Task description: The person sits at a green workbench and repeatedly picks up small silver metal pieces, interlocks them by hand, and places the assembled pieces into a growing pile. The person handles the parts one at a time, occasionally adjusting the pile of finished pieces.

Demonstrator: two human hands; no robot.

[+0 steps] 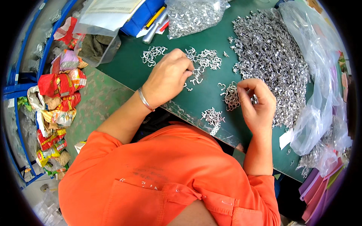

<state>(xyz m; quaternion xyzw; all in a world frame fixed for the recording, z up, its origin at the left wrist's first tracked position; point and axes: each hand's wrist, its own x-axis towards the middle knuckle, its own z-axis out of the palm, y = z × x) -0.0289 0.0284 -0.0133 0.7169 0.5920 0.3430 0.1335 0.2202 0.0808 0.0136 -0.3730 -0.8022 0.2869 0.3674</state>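
My left hand (168,78), with a bracelet at its wrist, has its fingers curled together over the green tabletop. Its fingertips are beside a loose group of small silver curved metal pieces (209,59); whatever they pinch is hidden. Another cluster of curved pieces (153,55) lies just past this hand. My right hand (260,103) is closed, thumb and forefinger meeting in a pinch, and I cannot make out what is between them. Next to it lies a small heap of curved pieces (231,96). Nearer the table's front edge sits a little pile of small metal parts (213,117).
A large mound of small metal parts (269,56) covers the right of the green table (128,71), with clear plastic bags (315,49) along its side. At the back are a filled bag (194,17), a blue bin (137,17) and a screwdriver (152,30). Blue shelving (22,88) stands left.
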